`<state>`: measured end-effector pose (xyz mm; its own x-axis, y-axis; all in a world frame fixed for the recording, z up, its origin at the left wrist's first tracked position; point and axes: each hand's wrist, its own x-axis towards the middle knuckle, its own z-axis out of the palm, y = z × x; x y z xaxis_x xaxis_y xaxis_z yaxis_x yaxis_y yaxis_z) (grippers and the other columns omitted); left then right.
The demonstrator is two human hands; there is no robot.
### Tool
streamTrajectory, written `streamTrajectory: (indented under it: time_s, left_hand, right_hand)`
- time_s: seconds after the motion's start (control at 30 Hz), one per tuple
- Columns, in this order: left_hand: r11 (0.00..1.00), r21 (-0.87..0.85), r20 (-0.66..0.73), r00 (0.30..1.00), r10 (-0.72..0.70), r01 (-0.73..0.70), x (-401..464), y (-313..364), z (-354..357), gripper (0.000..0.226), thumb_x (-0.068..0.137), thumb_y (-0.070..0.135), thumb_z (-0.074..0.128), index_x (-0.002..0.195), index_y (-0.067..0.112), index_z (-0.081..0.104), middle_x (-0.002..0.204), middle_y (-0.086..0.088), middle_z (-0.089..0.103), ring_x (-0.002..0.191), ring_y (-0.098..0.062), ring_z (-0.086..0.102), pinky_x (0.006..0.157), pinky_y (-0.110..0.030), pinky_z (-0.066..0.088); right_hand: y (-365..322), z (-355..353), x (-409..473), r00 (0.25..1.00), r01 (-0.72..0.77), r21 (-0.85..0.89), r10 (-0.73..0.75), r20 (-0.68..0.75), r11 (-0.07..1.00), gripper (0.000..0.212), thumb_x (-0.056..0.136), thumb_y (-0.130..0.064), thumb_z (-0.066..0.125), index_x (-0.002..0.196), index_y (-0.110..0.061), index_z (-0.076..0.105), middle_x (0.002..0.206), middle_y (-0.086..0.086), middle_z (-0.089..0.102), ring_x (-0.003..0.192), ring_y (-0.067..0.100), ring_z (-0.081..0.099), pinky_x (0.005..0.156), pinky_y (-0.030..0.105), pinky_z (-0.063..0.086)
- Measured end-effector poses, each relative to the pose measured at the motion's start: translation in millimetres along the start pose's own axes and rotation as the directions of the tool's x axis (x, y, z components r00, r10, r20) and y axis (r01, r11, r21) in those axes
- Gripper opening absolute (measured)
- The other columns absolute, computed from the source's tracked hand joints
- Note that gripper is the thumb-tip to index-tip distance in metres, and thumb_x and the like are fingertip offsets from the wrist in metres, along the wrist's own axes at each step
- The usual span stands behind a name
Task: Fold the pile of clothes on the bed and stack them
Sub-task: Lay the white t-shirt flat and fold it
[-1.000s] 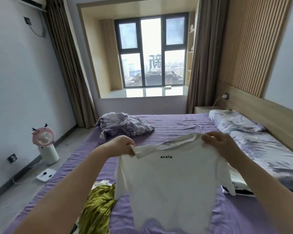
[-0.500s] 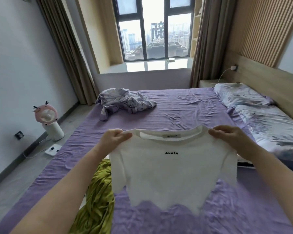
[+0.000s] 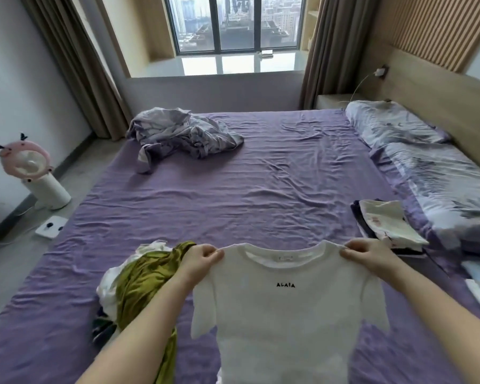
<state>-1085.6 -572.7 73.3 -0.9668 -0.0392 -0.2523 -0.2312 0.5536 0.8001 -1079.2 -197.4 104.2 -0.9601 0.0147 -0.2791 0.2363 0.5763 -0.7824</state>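
Note:
A white T-shirt (image 3: 286,314) with small black lettering on the chest hangs spread in front of me above the purple bed (image 3: 247,195). My left hand (image 3: 201,257) pinches its left shoulder and my right hand (image 3: 367,254) pinches its right shoulder. To the left, behind my left forearm, lies an unfolded pile with an olive-green garment (image 3: 143,284) over white and dark pieces. A stack of folded clothes (image 3: 388,225) sits on the bed at the right, a white printed piece on top.
A crumpled grey-purple sheet (image 3: 180,134) lies at the bed's far left. Pillows (image 3: 394,126) and a patterned duvet (image 3: 449,184) line the wooden headboard on the right. On the floor at left stand a pink fan (image 3: 28,167) and a white scale (image 3: 50,227).
The view has tilted down toward the bed. Both hands have lowered the T-shirt closer to the bed, still holding its shoulders, and the folded stack has come into view at right.

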Motion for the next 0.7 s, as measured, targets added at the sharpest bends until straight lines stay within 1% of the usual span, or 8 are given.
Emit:
streamTrajectory:
  time_s: [0.17, 0.27, 0.33, 0.4, 0.47, 0.5, 0.6, 0.7]
  left_hand:
    - [0.970, 0.207, 0.051, 0.989, -0.142, 0.128, 51, -58, 32, 0.017, 0.090, 0.026, 0.062, 0.095, 0.013, 0.073, 0.096, -0.005, 0.072, 0.092, -0.021, 0.064, 0.074, -0.028, 0.042]
    - [0.921, 0.354, 0.072, 0.977, -0.202, 0.164, 75, -77, 45, 0.019, 0.089, 0.033, 0.062, 0.097, 0.021, 0.073, 0.102, 0.000, 0.072, 0.102, -0.021, 0.062, 0.085, -0.030, 0.047]
    - [0.914, 0.363, 0.082, 0.970, -0.227, 0.183, 91, -85, 53, 0.018, 0.089, 0.032, 0.060, 0.095, 0.020, 0.072, 0.100, 0.001, 0.072, 0.099, -0.019, 0.062, 0.078, -0.027, 0.045]
    - [0.935, 0.276, 0.115, 0.958, -0.263, 0.224, 106, -92, 62, 0.014, 0.093, 0.027, 0.055, 0.092, 0.017, 0.066, 0.088, -0.002, 0.070, 0.082, -0.018, 0.067, 0.063, -0.023, 0.044]
    - [0.941, 0.081, 0.144, 0.931, -0.336, 0.328, 120, -97, 73, 0.016, 0.098, 0.021, 0.046, 0.089, 0.013, 0.057, 0.071, -0.007, 0.066, 0.056, -0.020, 0.067, 0.048, -0.023, 0.048]
    - [0.927, -0.002, 0.144, 0.918, -0.370, 0.374, 128, -98, 77, 0.017, 0.099, 0.020, 0.043, 0.089, 0.011, 0.054, 0.069, -0.008, 0.065, 0.051, -0.022, 0.067, 0.046, -0.026, 0.050]
    - [0.917, -0.131, 0.107, 0.925, -0.365, 0.377, 157, -105, 90, 0.017, 0.099, 0.018, 0.045, 0.086, 0.014, 0.055, 0.084, -0.009, 0.063, 0.060, -0.024, 0.070, 0.048, -0.029, 0.052]
    - [0.922, -0.150, 0.080, 0.934, -0.348, 0.356, 191, -112, 98, 0.017, 0.097, 0.016, 0.049, 0.084, 0.017, 0.060, 0.087, -0.009, 0.066, 0.066, -0.019, 0.071, 0.052, -0.027, 0.053]
  right_hand:
    - [39, 56, 43, 0.987, -0.158, -0.339, 0.163, -0.015, 0.927, 0.008, 0.087, -0.015, 0.066, 0.080, -0.019, 0.068, 0.084, 0.002, 0.069, 0.078, 0.015, 0.057, 0.065, 0.027, 0.035]
    - [56, 86, 64, 0.972, -0.233, -0.342, 0.214, -0.094, 0.910, 0.007, 0.087, -0.013, 0.064, 0.085, -0.015, 0.070, 0.089, 0.004, 0.071, 0.082, 0.019, 0.058, 0.064, 0.026, 0.031]
    - [67, 104, 79, 0.964, -0.261, -0.299, 0.231, -0.131, 0.918, 0.008, 0.088, -0.011, 0.063, 0.085, -0.014, 0.070, 0.088, 0.005, 0.071, 0.082, 0.024, 0.060, 0.065, 0.029, 0.037]
    - [74, 119, 93, 0.950, -0.299, -0.200, 0.270, -0.159, 0.933, 0.013, 0.089, -0.010, 0.061, 0.080, -0.017, 0.066, 0.082, 0.007, 0.068, 0.073, 0.026, 0.060, 0.057, 0.030, 0.049]
    - [80, 132, 110, 0.929, -0.335, -0.051, 0.321, -0.183, 0.941, 0.015, 0.091, -0.009, 0.058, 0.080, -0.017, 0.063, 0.079, 0.006, 0.064, 0.067, 0.022, 0.057, 0.046, 0.026, 0.054]
    - [82, 137, 119, 0.924, -0.333, 0.005, 0.328, -0.197, 0.943, 0.015, 0.092, -0.009, 0.056, 0.081, -0.017, 0.062, 0.079, 0.005, 0.062, 0.067, 0.020, 0.057, 0.046, 0.026, 0.055]
    - [88, 146, 153, 0.918, -0.310, 0.101, 0.326, -0.228, 0.945, 0.014, 0.094, -0.011, 0.054, 0.085, -0.017, 0.062, 0.084, 0.004, 0.064, 0.070, 0.016, 0.059, 0.057, 0.033, 0.058]
    - [95, 150, 189, 0.916, -0.314, 0.083, 0.325, -0.235, 0.946, 0.011, 0.093, -0.015, 0.056, 0.095, -0.010, 0.066, 0.089, 0.006, 0.067, 0.079, 0.026, 0.063, 0.079, 0.048, 0.055]
